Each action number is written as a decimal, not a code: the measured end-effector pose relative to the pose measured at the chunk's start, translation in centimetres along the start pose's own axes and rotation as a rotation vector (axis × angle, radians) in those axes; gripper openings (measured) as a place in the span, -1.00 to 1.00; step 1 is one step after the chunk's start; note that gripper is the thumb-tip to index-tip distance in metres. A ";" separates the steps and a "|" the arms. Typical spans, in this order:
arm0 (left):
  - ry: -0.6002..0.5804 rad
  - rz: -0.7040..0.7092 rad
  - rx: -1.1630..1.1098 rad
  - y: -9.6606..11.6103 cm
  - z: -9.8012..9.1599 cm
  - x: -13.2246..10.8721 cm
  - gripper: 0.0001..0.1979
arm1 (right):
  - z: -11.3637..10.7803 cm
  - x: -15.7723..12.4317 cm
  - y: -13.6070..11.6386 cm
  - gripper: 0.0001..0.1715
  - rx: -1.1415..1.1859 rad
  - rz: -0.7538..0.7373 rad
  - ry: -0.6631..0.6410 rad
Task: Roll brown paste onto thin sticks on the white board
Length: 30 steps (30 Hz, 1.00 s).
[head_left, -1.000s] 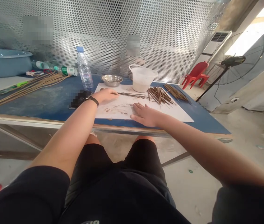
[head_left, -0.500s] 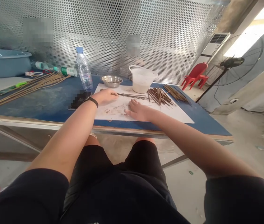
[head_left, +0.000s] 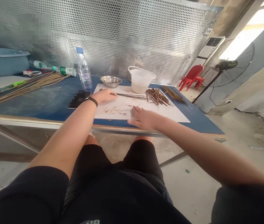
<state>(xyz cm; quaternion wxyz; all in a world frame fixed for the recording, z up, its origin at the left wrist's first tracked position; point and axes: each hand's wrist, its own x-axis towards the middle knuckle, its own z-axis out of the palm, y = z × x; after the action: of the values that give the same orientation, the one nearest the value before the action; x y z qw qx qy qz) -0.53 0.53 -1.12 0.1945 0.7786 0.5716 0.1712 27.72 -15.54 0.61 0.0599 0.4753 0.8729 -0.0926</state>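
Note:
My left hand [head_left: 108, 95] rests at the left of a white board [head_left: 173, 114], fingers curled in and pressed together. What lies under them is hidden. Several thin brown sticks [head_left: 133, 96] run rightward from its fingertips across the board. A dark bit shows behind its wrist, too small to name. My right hand [head_left: 144, 118] lies palm down at the board's near edge, fingers stretched and thumb apart. One thin strand [head_left: 123, 109] reaches toward its fingertips; whether they touch it I cannot tell. Brown smears mark the board between the hands.
Behind the board's sticks stand a metal bowl [head_left: 111, 81] and a white bucket [head_left: 141, 81]. Brown stick piles [head_left: 158, 97] lie right. A plastic bottle [head_left: 84, 71] and a phone [head_left: 79, 100] are left, beyond them long tan strands [head_left: 32, 84] and a blue basin [head_left: 3, 62].
My right hand has slid toward me and slightly right, to the board's near edge. My left hand stays in place by the sticks. The view has shifted slightly.

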 end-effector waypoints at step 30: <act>-0.017 0.006 0.015 -0.2 0.0 0.3 -0.47 | 0.6 -1.2 0.8 0.47 -0.004 -0.075 0.026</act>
<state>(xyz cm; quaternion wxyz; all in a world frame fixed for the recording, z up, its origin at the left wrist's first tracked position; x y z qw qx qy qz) -0.62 0.83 -1.22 0.1931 0.7832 0.5687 0.1607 29.05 -16.25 0.23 0.0462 0.4434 0.8909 -0.0870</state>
